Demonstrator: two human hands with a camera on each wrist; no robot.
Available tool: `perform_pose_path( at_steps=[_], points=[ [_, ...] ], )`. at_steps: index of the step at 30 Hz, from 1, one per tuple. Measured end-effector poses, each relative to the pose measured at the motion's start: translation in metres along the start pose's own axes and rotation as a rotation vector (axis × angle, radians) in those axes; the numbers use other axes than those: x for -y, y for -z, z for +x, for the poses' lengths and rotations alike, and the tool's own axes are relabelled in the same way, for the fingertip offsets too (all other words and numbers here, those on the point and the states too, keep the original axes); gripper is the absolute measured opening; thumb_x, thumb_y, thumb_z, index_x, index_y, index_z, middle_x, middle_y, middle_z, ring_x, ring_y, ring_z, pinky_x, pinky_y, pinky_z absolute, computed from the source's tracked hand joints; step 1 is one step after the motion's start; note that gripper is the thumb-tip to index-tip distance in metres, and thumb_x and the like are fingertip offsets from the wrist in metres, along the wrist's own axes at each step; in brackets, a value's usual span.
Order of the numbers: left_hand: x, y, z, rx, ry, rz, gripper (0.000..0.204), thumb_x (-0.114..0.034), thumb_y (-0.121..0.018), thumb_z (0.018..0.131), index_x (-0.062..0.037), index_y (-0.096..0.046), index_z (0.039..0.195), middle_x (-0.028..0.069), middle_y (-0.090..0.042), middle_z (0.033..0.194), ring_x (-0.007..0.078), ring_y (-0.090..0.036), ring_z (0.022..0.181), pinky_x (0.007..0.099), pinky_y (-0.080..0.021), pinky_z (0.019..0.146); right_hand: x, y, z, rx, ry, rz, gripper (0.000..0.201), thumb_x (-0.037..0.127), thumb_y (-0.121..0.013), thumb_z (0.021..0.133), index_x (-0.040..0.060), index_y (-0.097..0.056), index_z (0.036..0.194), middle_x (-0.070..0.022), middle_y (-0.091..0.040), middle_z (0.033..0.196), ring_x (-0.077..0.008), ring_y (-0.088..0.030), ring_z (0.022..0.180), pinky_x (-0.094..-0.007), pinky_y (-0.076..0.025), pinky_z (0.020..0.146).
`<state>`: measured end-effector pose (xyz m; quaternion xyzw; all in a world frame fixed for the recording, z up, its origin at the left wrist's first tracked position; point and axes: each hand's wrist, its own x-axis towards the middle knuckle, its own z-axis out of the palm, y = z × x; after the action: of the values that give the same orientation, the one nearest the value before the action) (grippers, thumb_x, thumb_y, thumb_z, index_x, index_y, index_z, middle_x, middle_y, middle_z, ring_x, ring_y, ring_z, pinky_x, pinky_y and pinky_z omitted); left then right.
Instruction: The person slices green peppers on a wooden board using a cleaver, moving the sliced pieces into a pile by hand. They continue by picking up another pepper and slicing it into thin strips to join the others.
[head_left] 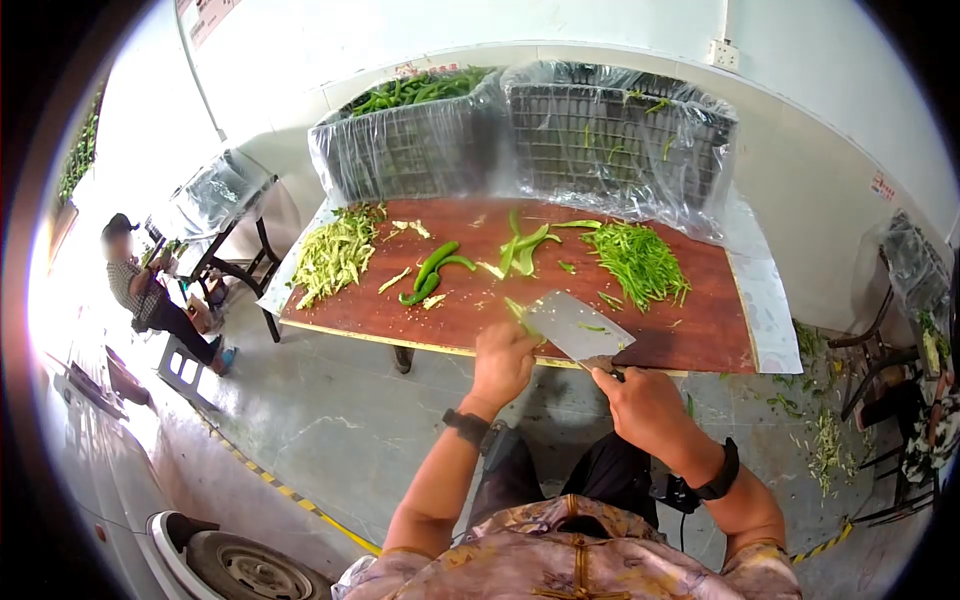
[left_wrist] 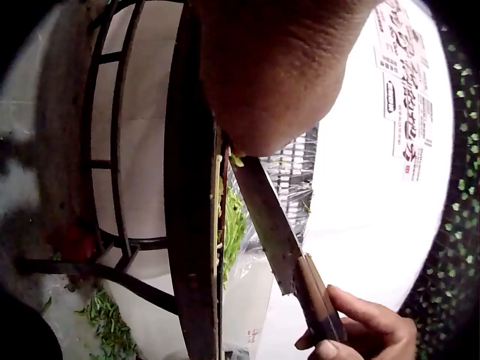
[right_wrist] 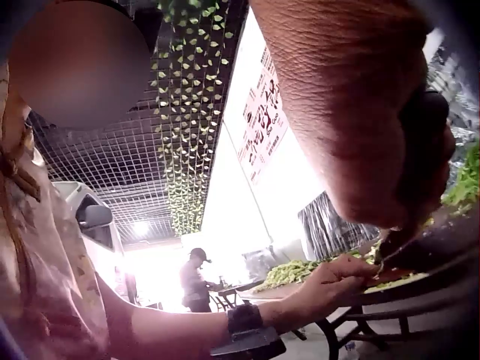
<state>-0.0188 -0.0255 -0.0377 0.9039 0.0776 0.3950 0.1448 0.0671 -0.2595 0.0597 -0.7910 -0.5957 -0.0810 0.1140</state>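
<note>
A wide-bladed cleaver (head_left: pixel 578 325) lies over the front edge of the red-brown table, its handle gripped by my right hand (head_left: pixel 648 408). In the left wrist view the fingers of the right hand (left_wrist: pixel 373 328) curl round the wooden handle. My left hand (head_left: pixel 503 362) is at the table's front edge, left of the blade, its bent fingers pinching a piece of green pepper (head_left: pixel 517 310). Split pepper pieces (head_left: pixel 523 252) lie beyond the blade, and whole green peppers (head_left: pixel 432 270) lie to the left. A pile of green shreds (head_left: pixel 638 262) sits at the right.
Pale trimmings (head_left: pixel 335 258) are heaped on the table's left. Behind stand two plastic-lined crates, one holding peppers (head_left: pixel 420 90), the other (head_left: pixel 620 140) beside it. Another person (head_left: pixel 150 290) stands at the far left near a smaller table. Scraps (head_left: pixel 825 440) litter the floor at right.
</note>
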Motion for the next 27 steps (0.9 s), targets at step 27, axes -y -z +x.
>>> perform_pose_path(
  at_steps=[27],
  points=[
    [0.002,-0.001,0.001,-0.028,0.007,-0.04,0.02,-0.008,-0.059,0.072,-0.0122,-0.072,0.087,0.0053,-0.055,0.083,0.0279,-0.052,0.084,0.0413,-0.038,0.073,-0.008,-0.029,0.037,-0.257,0.005,0.079,0.036,0.011,-0.062,0.08,0.0113,-0.064,0.116,-0.0134,-0.059,0.072,-0.0322,-0.06,0.063,-0.0429,-0.048,0.056]
  ],
)
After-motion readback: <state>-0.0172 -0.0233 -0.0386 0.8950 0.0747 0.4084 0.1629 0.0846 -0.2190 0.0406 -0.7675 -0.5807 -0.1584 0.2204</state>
